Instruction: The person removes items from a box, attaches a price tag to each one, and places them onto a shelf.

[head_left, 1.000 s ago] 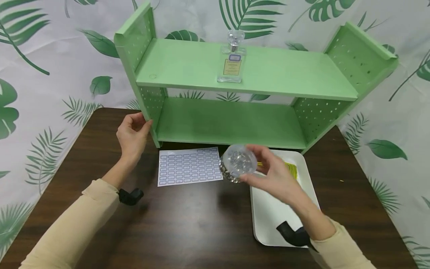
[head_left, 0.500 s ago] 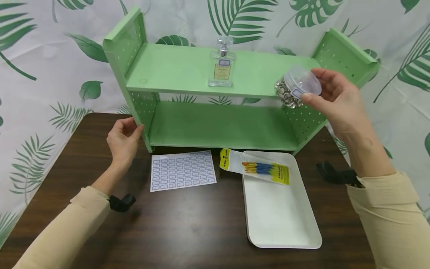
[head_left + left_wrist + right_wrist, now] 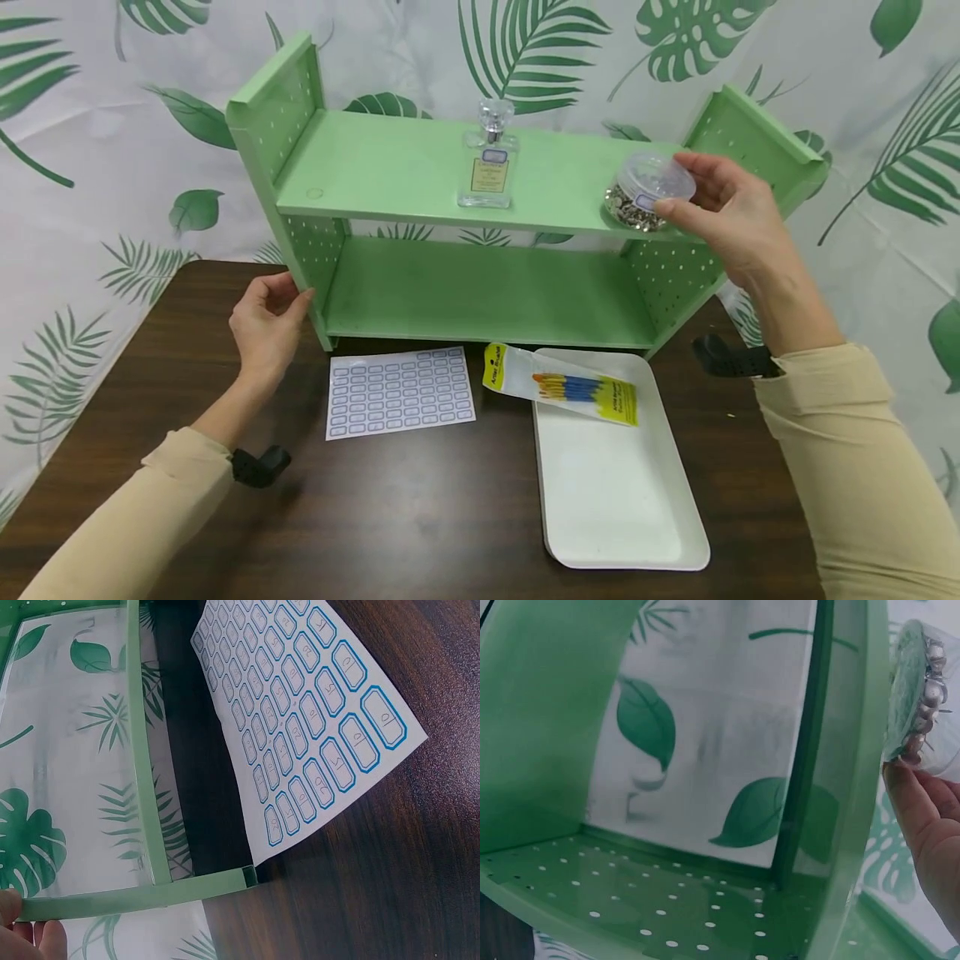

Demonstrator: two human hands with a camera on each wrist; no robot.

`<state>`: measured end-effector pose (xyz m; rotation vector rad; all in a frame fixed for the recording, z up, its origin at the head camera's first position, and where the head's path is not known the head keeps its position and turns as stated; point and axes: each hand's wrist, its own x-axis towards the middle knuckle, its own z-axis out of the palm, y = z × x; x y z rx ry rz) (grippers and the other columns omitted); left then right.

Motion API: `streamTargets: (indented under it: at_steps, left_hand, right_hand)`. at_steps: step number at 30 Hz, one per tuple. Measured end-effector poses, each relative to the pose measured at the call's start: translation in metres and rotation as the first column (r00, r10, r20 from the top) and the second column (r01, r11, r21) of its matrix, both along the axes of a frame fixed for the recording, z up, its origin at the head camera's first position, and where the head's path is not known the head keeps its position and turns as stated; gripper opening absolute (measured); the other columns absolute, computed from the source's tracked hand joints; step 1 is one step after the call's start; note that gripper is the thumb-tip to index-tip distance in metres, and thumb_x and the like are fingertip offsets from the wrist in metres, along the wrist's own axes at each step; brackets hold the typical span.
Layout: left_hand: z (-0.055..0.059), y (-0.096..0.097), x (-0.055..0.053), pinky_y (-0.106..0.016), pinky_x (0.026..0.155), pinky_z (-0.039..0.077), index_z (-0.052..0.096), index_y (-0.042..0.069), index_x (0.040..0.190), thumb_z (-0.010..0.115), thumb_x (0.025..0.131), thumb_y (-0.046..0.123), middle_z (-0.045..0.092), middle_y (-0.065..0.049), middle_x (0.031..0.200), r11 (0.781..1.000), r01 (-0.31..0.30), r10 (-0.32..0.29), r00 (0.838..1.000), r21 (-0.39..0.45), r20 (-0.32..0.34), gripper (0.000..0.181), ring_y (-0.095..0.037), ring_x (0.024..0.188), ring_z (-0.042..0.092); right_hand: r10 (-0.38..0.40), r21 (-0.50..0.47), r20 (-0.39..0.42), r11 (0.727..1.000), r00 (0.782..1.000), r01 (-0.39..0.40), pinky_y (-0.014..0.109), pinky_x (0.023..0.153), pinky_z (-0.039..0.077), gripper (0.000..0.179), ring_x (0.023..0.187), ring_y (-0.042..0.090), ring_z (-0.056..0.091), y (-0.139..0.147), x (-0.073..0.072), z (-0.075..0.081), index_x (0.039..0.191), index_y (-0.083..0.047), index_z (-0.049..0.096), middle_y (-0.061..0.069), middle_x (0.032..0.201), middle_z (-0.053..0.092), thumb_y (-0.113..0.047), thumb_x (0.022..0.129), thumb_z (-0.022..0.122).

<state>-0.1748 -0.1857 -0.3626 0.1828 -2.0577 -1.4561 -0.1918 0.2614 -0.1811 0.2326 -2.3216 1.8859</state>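
My right hand point(image 3: 738, 218) grips a round clear jar point(image 3: 637, 208) by its lid, fingers behind and thumb in front. The jar carries a small blue-bordered label and holds silver thumbtacks, their points showing in the right wrist view. It sits upright at the front right of the upper board of a green two-tier shelf point(image 3: 390, 167). My left hand point(image 3: 262, 329) pinches the front edge of the shelf's left side panel, low down. Mid-board stands a clear perfume bottle point(image 3: 489, 179) with a faceted stopper and a similar label.
A sheet of blue-bordered labels point(image 3: 397, 396) lies on the dark wood table point(image 3: 390, 517) before the shelf. Right of it stands a white tray point(image 3: 607, 492), a pack of paintbrushes point(image 3: 577, 390) lying across its back rim. A leaf-print cloth point(image 3: 150, 167) hangs behind.
My right hand has carried the jar from above the tray up and right to the upper board, tilted on the way and upright now. The left hand keeps its hold on the panel.
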Motion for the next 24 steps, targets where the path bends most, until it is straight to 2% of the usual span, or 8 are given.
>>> streamTargets:
  at_steps: [6, 13, 17, 24]
  left_hand:
    - [0.0, 0.0, -0.001, -0.007, 0.075, 0.046, 0.062, -0.004, 0.105, 0.07, 0.083, 0.007, 0.067, -0.011, 0.099, 1.0, -0.006, 0.006, 1.0, -0.005, -0.009, 0.026, 0.012, 0.082, 0.056]
    - [0.001, -0.002, 0.002, -0.006, 0.073, 0.046, 0.063, -0.004, 0.104, 0.071, 0.082, 0.007, 0.067, 0.0, 0.094, 0.999, -0.034, 0.034, 0.999, -0.018, 0.001, 0.025, 0.012, 0.08, 0.056]
    - [0.0, -0.001, 0.002, -0.005, 0.072, 0.045, 0.062, -0.004, 0.105, 0.069, 0.083, 0.007, 0.067, -0.005, 0.096, 0.999, -0.018, 0.019, 1.0, -0.029, 0.003, 0.025, 0.013, 0.081, 0.055]
    - [0.0, 0.0, 0.002, -0.005, 0.071, 0.044, 0.062, -0.003, 0.105, 0.069, 0.084, 0.007, 0.067, -0.008, 0.098, 0.998, -0.019, 0.02, 1.0, -0.053, 0.015, 0.025, 0.012, 0.08, 0.054]
  right_hand:
    - [0.021, 0.005, 0.011, 1.0, 1.0, -0.021, 0.009, 0.077, 0.046, 0.063, 0.103, 0.009, 0.052, 0.003, -0.007, 0.001, 0.137, -0.002, 0.043, -0.001, 0.115, 0.056, 0.002, 0.08, 0.07]
    - [0.041, 0.1, 0.032, 0.994, 0.999, -0.044, 0.009, 0.077, 0.046, 0.066, 0.102, 0.009, 0.05, 0.001, -0.013, 0.001, 0.141, -0.002, 0.038, -0.001, 0.115, 0.053, -0.004, 0.083, 0.069]
    - [0.036, 0.169, 0.049, 0.985, 0.998, -0.044, 0.009, 0.077, 0.045, 0.066, 0.102, 0.009, 0.049, 0.003, -0.013, 0.002, 0.142, -0.002, 0.035, -0.001, 0.116, 0.051, -0.006, 0.085, 0.068]
    - [0.061, 0.195, 0.063, 0.978, 0.996, -0.072, 0.01, 0.076, 0.046, 0.066, 0.102, 0.008, 0.051, 0.007, -0.014, 0.002, 0.142, 0.0, 0.034, -0.001, 0.117, 0.051, -0.007, 0.086, 0.067]
